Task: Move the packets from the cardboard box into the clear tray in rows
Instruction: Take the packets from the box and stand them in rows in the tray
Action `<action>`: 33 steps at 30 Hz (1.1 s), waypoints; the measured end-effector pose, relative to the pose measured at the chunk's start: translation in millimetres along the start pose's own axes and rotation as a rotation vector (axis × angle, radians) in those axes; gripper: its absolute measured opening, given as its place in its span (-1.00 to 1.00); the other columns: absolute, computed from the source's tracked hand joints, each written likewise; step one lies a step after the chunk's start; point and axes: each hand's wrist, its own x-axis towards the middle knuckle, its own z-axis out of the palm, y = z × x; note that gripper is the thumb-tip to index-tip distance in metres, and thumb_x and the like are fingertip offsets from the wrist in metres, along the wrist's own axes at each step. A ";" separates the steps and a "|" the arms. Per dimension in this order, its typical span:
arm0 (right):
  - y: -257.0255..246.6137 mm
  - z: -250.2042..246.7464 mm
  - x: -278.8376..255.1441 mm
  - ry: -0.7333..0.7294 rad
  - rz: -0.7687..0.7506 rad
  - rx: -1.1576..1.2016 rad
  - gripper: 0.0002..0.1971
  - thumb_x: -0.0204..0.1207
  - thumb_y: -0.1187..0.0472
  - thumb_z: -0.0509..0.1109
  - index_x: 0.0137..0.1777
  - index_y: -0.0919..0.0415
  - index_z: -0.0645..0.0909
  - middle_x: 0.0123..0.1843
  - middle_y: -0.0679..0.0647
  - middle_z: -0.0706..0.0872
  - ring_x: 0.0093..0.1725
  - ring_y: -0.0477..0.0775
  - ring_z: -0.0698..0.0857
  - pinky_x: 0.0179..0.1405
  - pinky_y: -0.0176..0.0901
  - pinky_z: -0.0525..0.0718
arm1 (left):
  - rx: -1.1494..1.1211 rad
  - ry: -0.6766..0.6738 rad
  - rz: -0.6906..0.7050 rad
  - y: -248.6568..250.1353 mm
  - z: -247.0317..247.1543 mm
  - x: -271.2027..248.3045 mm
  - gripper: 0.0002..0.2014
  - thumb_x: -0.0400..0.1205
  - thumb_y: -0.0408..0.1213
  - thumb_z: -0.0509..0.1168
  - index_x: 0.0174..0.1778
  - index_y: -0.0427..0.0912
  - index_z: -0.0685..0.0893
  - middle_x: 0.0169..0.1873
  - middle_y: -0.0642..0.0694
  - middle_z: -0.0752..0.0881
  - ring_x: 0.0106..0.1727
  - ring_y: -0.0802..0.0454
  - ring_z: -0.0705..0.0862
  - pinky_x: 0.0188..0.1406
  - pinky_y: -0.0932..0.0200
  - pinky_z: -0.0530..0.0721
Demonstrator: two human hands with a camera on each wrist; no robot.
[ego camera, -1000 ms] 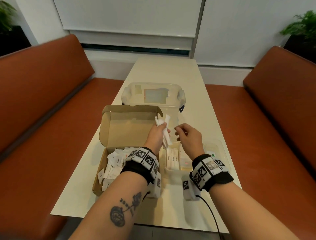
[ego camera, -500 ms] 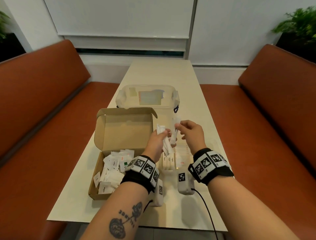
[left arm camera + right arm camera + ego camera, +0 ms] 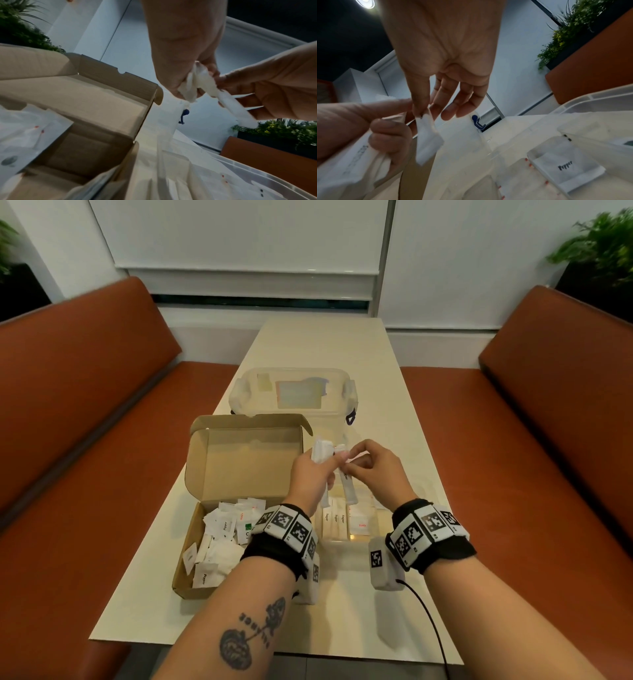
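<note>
"Sugar" reads on the long white paper stick packets (image 3: pixel 337 522) lying in the clear plastic tray (image 3: pixel 356 537), "Pepper" on a square sachet (image 3: pixel 568 171). Above the tray, the left hand (image 3: pixel 308 474) clutches a white bundle of packets (image 3: pixel 322 451); the right hand (image 3: pixel 376 470) pinches one hanging stick packet (image 3: pixel 348 487) by its top.

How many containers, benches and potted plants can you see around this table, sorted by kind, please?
Cardboard box: 1
Clear tray: 1
Lidded clear bin: 1
Orange benches: 2
Potted plants: 2
Total: 7
</note>
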 end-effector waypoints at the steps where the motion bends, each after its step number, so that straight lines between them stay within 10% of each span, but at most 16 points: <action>1: 1.2 0.7 -0.1 -0.014 0.018 0.013 -0.80 0.42 0.21 0.54 -0.06 0.12 0.57 -0.30 0.03 0.79 -0.27 -0.10 0.76 -0.15 -0.25 0.70 | 0.003 0.018 -0.012 -0.1 0.1 0.8 -0.81 0.52 -0.19 0.48 -0.37 -0.09 0.65 -0.72 0.09 0.50 -0.64 0.13 0.41 -0.60 0.38 0.45; 9: 11.6 2.8 -9.1 -0.202 0.132 0.155 -0.74 0.33 0.32 0.60 -0.03 0.22 0.62 -0.30 0.15 0.81 -0.30 0.05 0.78 -0.20 -0.15 0.78 | -0.059 0.167 -0.113 -3.8 -6.5 9.9 -0.89 0.55 -0.22 0.45 -0.26 -0.14 0.72 -0.62 -0.08 0.51 -0.58 0.02 0.44 -0.37 0.14 0.47; 17: 11.1 12.2 -0.6 -0.048 0.179 0.129 -0.91 0.40 0.35 0.53 -0.23 0.24 0.65 -0.43 0.11 0.71 -0.48 -0.09 0.65 -0.36 -0.30 0.69 | -0.053 0.184 -0.099 -9.2 -9.9 15.5 -0.85 0.54 -0.20 0.46 -0.30 -0.16 0.72 -0.67 -0.02 0.54 -0.61 0.05 0.46 -0.36 0.15 0.49; 22: 28.9 34.2 -5.3 -0.060 0.324 -0.091 -0.82 0.38 0.45 0.47 -0.26 0.24 0.53 -0.47 0.14 0.69 -0.58 -0.06 0.66 -0.48 -0.28 0.71 | -0.120 0.219 -0.070 -15.3 -16.3 19.0 -0.87 0.62 -0.15 0.36 -0.21 -0.08 0.68 -0.24 -0.01 0.78 -0.61 0.18 0.48 -0.47 0.19 0.54; 33: 40.6 69.7 -2.7 -0.250 0.244 -0.452 -0.76 0.43 0.49 0.38 -0.36 0.18 0.54 -0.13 0.28 0.76 -0.11 0.22 0.77 0.01 0.02 0.75 | -0.110 0.196 -0.062 -18.5 -18.0 19.1 -0.86 0.64 -0.13 0.34 -0.21 -0.04 0.68 -0.25 0.04 0.79 -0.62 0.22 0.49 -0.50 0.24 0.53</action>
